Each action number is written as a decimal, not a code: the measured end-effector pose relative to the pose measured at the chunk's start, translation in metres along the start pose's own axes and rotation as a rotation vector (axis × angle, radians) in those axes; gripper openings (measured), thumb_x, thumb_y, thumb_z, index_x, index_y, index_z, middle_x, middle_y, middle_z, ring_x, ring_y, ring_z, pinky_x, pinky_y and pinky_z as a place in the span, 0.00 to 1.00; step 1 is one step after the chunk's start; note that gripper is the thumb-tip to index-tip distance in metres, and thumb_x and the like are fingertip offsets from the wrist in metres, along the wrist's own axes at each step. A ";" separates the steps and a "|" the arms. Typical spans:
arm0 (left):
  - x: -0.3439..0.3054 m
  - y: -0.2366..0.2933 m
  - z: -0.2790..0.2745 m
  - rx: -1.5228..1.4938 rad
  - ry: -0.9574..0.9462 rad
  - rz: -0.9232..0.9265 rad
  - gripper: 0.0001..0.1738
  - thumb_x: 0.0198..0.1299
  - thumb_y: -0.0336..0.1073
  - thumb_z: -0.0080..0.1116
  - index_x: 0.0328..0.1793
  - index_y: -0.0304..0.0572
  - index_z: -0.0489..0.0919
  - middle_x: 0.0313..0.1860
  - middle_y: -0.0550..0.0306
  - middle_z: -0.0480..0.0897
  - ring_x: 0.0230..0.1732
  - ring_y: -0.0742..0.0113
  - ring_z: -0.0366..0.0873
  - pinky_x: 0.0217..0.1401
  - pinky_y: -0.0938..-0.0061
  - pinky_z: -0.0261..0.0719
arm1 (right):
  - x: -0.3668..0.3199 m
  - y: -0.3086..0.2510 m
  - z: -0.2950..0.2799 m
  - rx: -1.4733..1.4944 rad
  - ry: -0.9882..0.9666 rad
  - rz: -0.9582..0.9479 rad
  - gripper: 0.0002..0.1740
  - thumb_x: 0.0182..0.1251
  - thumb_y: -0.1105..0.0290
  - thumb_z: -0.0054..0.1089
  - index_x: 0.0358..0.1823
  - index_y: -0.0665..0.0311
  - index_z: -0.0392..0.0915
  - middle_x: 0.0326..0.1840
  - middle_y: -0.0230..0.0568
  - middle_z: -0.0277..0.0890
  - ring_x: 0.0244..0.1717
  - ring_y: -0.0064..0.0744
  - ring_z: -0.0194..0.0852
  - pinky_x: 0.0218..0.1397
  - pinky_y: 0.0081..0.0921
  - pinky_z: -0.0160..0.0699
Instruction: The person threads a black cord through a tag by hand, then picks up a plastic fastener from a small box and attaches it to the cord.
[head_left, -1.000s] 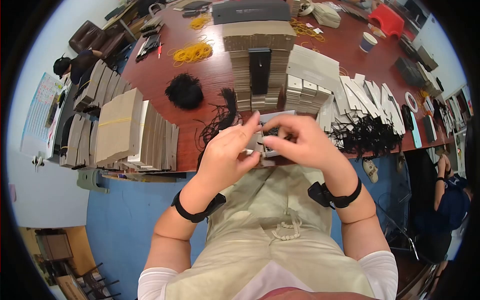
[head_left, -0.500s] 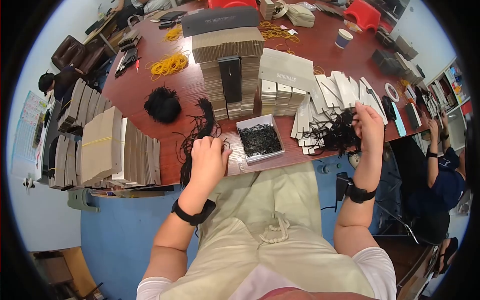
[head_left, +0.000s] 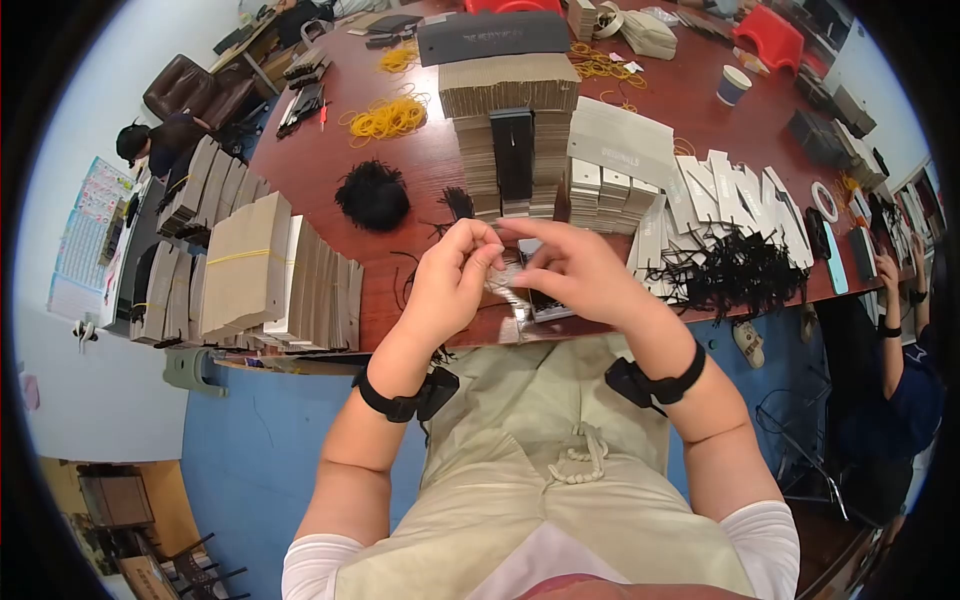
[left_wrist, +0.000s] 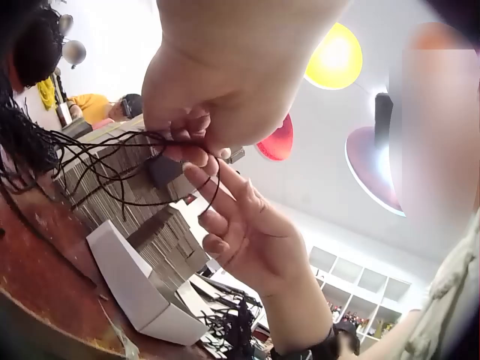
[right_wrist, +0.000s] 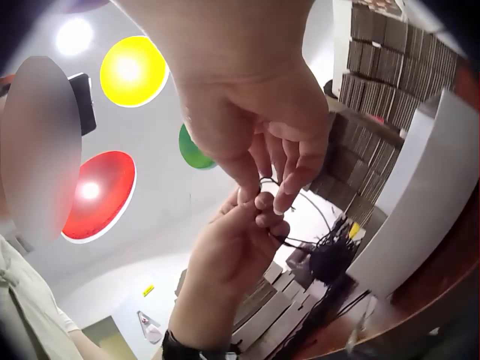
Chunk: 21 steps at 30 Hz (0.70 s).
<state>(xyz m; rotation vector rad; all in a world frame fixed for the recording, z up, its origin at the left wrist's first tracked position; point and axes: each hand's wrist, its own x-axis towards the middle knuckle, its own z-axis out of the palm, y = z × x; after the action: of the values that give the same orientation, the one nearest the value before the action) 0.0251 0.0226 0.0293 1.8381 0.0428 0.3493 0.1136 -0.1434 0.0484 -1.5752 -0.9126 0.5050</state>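
Observation:
My left hand pinches thin black cords between its thumb and bent fingers. In the left wrist view, the cords trail off toward a black bundle at the side. My right hand meets it fingertip to fingertip, its bent fingers holding a small loop of the cord. A white open box stands on the table just below both hands; in the head view the right hand covers much of it. A heap of black cord lies over white printed tags to the right.
Tall stacks of cardboard pieces rise beyond my hands. Banded cardboard packs stand at the left edge. A black yarn ball and yellow rubber bands lie on the table, with a paper cup farther back. Other people sit nearby.
Half a second ago my left hand was at the black cord bundle and my right over the right-hand heap. Both have come together above the box, now with cord between them.

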 end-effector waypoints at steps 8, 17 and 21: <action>-0.008 -0.010 -0.013 0.247 0.051 0.065 0.04 0.62 0.26 0.51 0.42 0.36 0.75 0.29 0.61 0.78 0.30 0.73 0.74 0.35 0.79 0.71 | 0.016 0.008 0.004 -0.107 0.006 0.125 0.08 0.59 0.74 0.58 0.40 0.65 0.79 0.29 0.39 0.82 0.26 0.25 0.79 0.28 0.22 0.75; -0.009 -0.022 -0.024 0.688 -0.017 0.246 0.05 0.54 0.29 0.59 0.35 0.36 0.79 0.31 0.51 0.80 0.37 0.54 0.75 0.43 0.66 0.72 | 0.010 0.028 -0.001 -0.867 0.224 -0.358 0.10 0.56 0.70 0.62 0.40 0.61 0.81 0.31 0.43 0.81 0.26 0.37 0.79 0.29 0.27 0.75; -0.011 -0.023 -0.022 0.619 0.038 0.260 0.05 0.54 0.29 0.60 0.36 0.36 0.79 0.32 0.51 0.81 0.38 0.55 0.76 0.45 0.67 0.71 | 0.010 0.027 0.008 -0.588 0.274 -0.296 0.10 0.52 0.68 0.63 0.36 0.61 0.80 0.28 0.44 0.79 0.32 0.45 0.78 0.35 0.36 0.76</action>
<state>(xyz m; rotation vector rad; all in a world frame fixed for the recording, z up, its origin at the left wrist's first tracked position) 0.0126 0.0474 0.0109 2.4581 -0.0715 0.6012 0.1212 -0.1305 0.0229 -1.9239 -1.1143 -0.2121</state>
